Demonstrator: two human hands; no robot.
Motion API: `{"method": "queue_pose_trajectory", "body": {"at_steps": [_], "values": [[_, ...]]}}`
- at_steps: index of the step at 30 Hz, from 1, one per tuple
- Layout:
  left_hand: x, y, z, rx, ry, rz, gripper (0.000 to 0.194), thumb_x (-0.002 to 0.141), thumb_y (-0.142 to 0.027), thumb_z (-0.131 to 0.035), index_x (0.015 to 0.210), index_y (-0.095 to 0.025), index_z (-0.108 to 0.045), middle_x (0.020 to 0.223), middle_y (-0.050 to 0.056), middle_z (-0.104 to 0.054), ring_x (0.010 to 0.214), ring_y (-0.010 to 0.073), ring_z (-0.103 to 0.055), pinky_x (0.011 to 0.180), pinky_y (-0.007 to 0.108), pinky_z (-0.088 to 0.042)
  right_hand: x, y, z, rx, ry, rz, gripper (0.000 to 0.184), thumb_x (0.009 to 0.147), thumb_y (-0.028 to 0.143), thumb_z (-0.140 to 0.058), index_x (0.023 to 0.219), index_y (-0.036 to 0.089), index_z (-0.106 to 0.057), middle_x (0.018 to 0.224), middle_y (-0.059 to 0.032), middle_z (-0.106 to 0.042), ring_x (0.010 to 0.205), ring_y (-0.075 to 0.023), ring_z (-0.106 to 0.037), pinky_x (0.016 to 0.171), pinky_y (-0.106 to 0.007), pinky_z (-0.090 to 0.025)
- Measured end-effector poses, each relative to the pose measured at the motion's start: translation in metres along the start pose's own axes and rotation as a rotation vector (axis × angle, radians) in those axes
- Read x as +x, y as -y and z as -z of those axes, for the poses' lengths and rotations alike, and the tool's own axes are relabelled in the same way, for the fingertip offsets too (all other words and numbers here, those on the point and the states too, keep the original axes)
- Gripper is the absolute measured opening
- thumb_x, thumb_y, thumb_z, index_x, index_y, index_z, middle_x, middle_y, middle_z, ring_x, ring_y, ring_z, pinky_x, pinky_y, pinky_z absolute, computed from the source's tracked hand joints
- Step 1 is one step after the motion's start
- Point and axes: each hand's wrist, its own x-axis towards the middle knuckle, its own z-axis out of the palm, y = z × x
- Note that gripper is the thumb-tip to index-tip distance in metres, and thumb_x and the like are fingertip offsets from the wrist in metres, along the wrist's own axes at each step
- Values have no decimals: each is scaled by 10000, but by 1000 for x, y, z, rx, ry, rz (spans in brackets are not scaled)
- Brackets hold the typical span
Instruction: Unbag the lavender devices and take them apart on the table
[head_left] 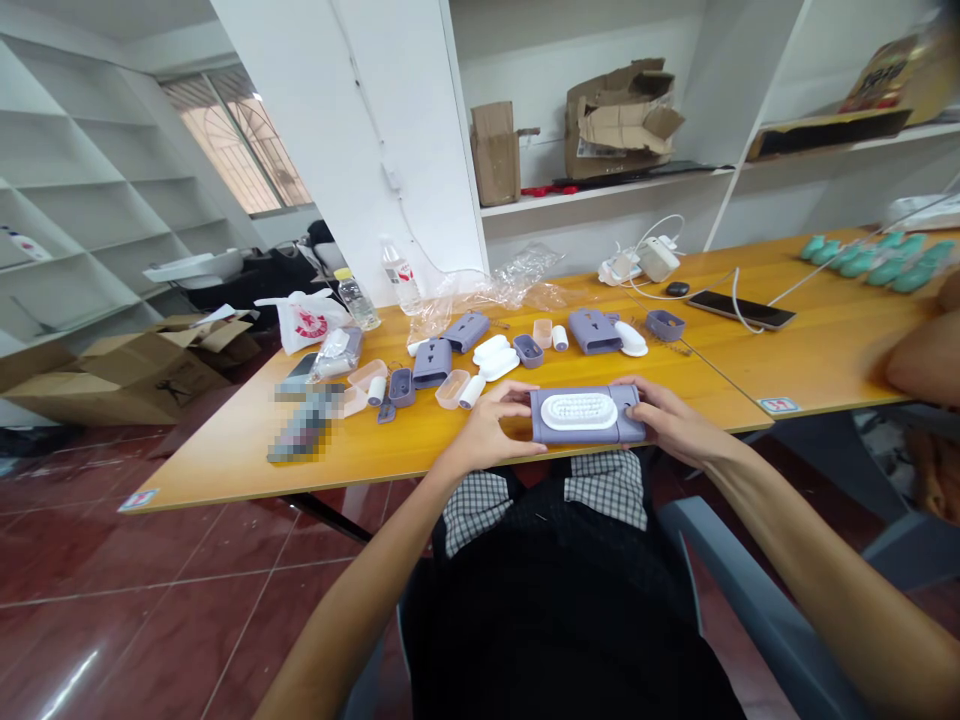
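Note:
A purple-grey oblong plastic case [623, 425] with a white oval insert [579, 411] is held level at the table's front edge. The insert's face is dotted with small bumps or bristles, too small to tell. My left hand [487, 428] grips the left end, thumb below and fingers above. At the right end my right hand [671, 420] holds the case, its thumb on the top face and its fingers behind. Just beyond lie similar purple-grey shells [594, 331], white oval parts [496, 357], small purple-grey cups [528, 350], white cylinders [471, 391] and translucent boxes [453, 388].
Clear plastic wrap [517, 280], a water bottle [401, 275] and a white bag [306, 320] stand along the back. A phone [741, 309], charger [657, 258] and teal parts [877, 258] lie to the right, near another person's arm [930, 355]. Cardboard boxes [127, 375] sit on the floor left.

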Motion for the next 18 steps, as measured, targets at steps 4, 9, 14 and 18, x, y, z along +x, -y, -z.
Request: {"method": "queue_pose_trajectory", "body": {"at_steps": [4, 9, 14, 18], "values": [[1, 0, 0, -17, -7, -17, 350, 708, -301, -1022, 983, -198, -831, 1419, 150, -660, 1286, 343, -677, 1139, 658, -543, 1, -2, 3, 27, 8, -24, 402, 704, 324, -838, 1091, 323, -729, 1054, -15, -696, 839, -233, -647, 605, -358, -639], [0, 1, -1, -22, -13, -6, 341, 703, -300, -1024, 969, -209, -831, 1416, 141, -668, 1287, 346, -673, 1138, 651, -541, 4, -7, 9, 81, 39, -16, 433, 739, 314, -839, 1153, 310, -711, 1162, -26, -724, 926, -228, -677, 696, -334, -627], [0, 3, -2, -24, -38, -20, 349, 690, -303, -1029, 956, -209, -823, 1401, 143, -678, 1300, 357, -665, 1127, 643, -546, 2, -4, 9, 121, 46, -7, 438, 756, 328, -873, 1166, 299, -721, 1150, -43, -743, 882, -209, -697, 709, -325, -630], [0, 2, -2, 0, -39, 6, 345, 688, -296, -1032, 949, -203, -825, 1398, 149, -686, 1296, 358, -670, 1126, 618, -553, -1, 2, 4, 100, 0, -8, 417, 754, 376, -890, 1134, 295, -737, 1102, -43, -733, 815, -196, -679, 620, -307, -622]]}}
